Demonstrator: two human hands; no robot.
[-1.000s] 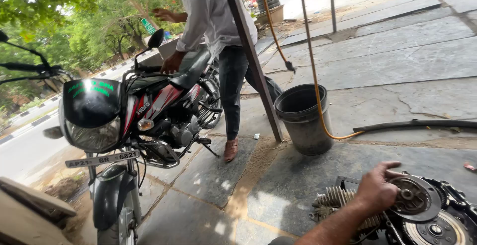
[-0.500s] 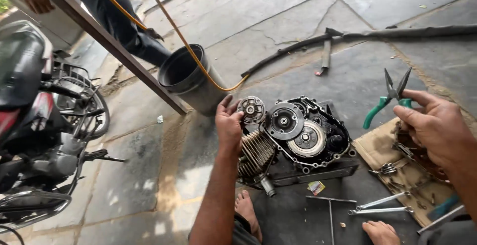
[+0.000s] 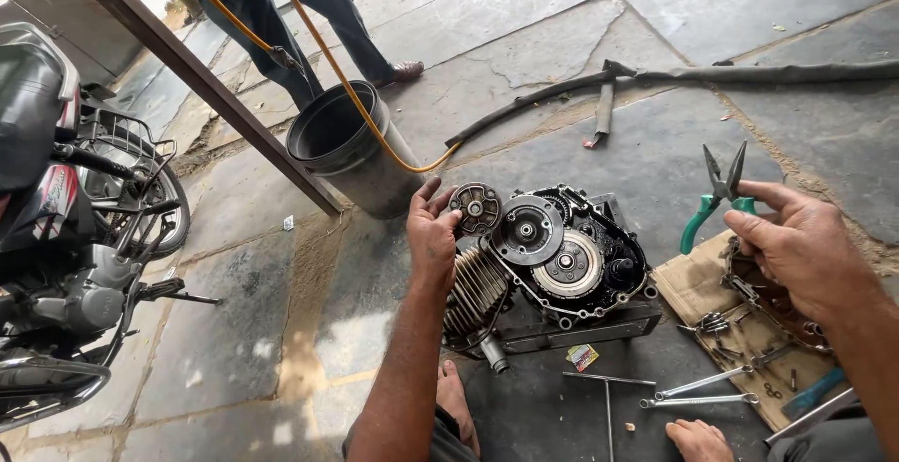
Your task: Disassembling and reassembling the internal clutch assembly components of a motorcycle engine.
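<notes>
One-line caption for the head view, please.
Left hand holds a round metal disc beside an opened motorcycle engine; right hand grips green-handled pliers.

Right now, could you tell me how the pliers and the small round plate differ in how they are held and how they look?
The pliers are in the right hand, away from the engine, jaws pointing up; the small round plate is in the left hand, right beside the engine. The pliers are long with green handles; the plate is a flat, dark, greasy disc. Both are held off the ground.
</notes>
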